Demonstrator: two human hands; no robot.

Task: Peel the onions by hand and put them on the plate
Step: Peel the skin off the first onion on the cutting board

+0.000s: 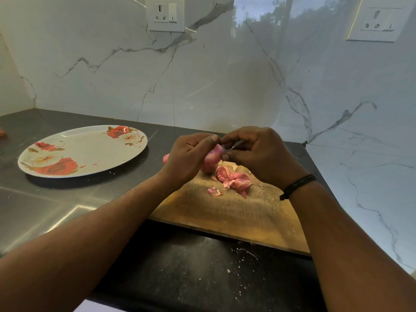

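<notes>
I'm mid-peel: my left hand (186,157) has its grip curled round the onion (212,158), my right hand (252,152) pinching skin at its tip. Next, strip it, then carry it left of the grip to the bare plate (90,152).

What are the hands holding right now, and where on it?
The left hand grips the onion around its body. The right hand pinches a strip of skin at the onion's top end.
</notes>
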